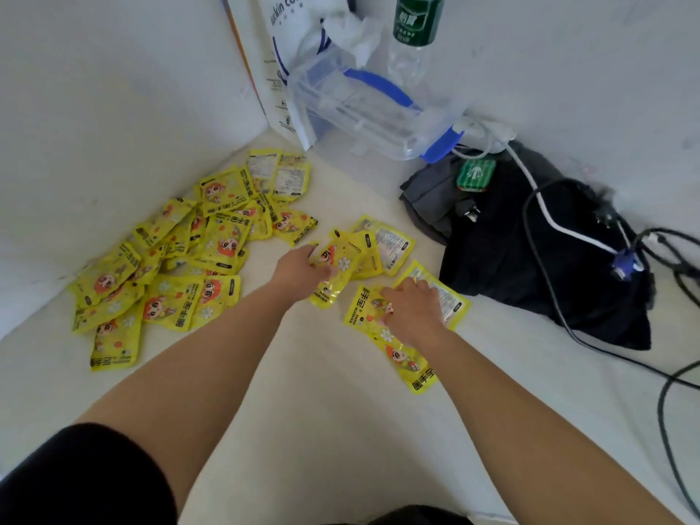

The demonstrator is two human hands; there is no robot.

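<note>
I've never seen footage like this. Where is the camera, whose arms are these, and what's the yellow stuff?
No machine here: the single picture comes from a wide-angle camera worn on a person's head, looking down at their own bare arms. The left hand grips a yellow packet marked hand warmer. The right hand rests on a few more packets; whether it grips one is unclear. A bigger pile of them lies to the left on the white surface. Behind stand a clear plastic box with blue clips and a green-labelled bottle; dark fabric with cables lies on the right.
</note>
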